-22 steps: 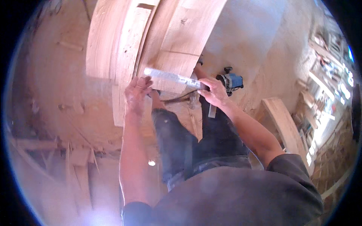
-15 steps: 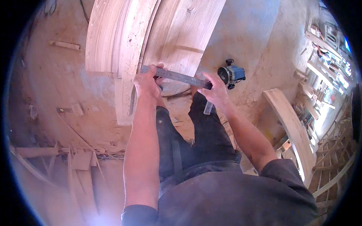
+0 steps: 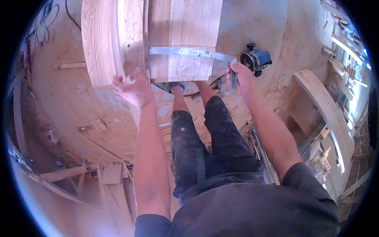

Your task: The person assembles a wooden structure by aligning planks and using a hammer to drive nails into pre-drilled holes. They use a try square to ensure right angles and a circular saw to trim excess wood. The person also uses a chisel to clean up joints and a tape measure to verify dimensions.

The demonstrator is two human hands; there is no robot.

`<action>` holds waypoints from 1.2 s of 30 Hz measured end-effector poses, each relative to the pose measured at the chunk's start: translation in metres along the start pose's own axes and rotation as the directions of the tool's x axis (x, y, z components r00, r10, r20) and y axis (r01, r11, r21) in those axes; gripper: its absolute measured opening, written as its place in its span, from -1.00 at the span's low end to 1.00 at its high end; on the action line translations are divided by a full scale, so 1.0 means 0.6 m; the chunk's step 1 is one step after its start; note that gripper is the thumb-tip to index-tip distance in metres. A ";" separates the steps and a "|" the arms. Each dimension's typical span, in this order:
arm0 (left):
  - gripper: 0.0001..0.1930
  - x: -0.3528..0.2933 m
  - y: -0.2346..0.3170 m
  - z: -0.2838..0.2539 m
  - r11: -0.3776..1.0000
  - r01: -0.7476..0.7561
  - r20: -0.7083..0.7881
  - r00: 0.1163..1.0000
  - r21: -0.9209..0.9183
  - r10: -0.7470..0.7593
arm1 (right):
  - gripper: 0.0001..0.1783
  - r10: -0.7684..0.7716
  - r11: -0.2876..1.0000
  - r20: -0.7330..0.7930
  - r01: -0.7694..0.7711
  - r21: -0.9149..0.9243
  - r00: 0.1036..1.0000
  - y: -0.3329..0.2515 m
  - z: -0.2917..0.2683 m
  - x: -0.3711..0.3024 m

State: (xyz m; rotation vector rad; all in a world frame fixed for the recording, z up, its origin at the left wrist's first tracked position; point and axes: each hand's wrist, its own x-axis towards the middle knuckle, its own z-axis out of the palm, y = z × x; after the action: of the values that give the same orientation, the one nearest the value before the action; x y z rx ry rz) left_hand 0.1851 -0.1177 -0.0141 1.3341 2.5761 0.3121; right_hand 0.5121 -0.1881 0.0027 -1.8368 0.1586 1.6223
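Note:
My right hand (image 3: 243, 78) is closed around the stock of a metal try square (image 3: 189, 52). Its long ruled blade reaches left across the pale wooden panel (image 3: 191, 29), with the blade's end near the raised timber edge. My left hand (image 3: 135, 90) holds nothing; its fingers are spread and slightly blurred. It hovers at the near end of the curved wooden boards (image 3: 103, 43), and I cannot tell whether the fingertips touch them.
A blue plunge router (image 3: 256, 59) stands on the dusty floor right of the panel. Farther right lies a curved plank (image 3: 323, 102). Offcuts (image 3: 112, 173) lie at the lower left, a wood strip (image 3: 71, 65) at the upper left. Metal bars (image 3: 263, 158) lie beside my right leg.
My left hand has let go of the square's blade and moved left, opening. My right hand has moved right, swinging the blade out over the panel.

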 end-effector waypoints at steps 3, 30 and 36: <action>-0.05 0.027 -0.083 0.007 0.903 0.369 0.209 0.922 -0.220 -0.326 | -0.81 -0.014 0.999 0.077 0.018 -0.048 0.997 -0.026 0.023 0.020; -0.34 0.061 -0.110 0.010 0.794 0.537 0.588 0.752 -0.286 -0.297 | -0.80 -0.050 0.986 0.134 0.070 -0.153 0.990 -0.089 0.020 0.075; -0.36 0.054 -0.103 0.002 0.725 0.571 0.605 0.750 -0.385 -0.269 | -0.80 -0.034 0.984 0.115 0.054 -0.170 0.993 -0.087 0.018 0.074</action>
State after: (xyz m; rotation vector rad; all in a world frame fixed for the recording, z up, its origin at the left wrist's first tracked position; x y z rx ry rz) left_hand 0.1194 -0.1258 -0.0363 0.4716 2.0163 0.4851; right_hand 0.5392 -0.1274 -0.0174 -1.8571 -0.0747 1.7493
